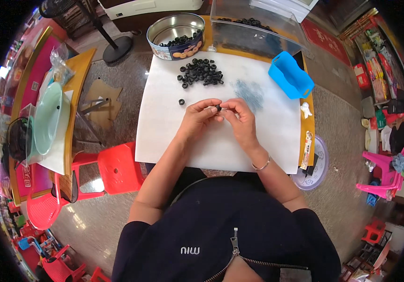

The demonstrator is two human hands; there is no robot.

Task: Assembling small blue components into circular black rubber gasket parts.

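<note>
Over the middle of the white table sheet (221, 145), my two hands meet at a small black ring-shaped part (218, 107). My left hand (200, 113) pinches it between thumb and forefinger. From the other side, the fingertips of my right hand (240, 120) close on it too, covering most of it. Beyond my hands lies a loose pile of similar black parts (201, 73). One single black ring (181, 102) sits apart, left of my left hand.
Behind the pile stands a round tin (176, 35) with black parts inside. A clear plastic box (258, 33) with more parts is at the back right. Nearby is a blue plastic bin (290, 75). A red stool (120, 168) stands left of the table.
</note>
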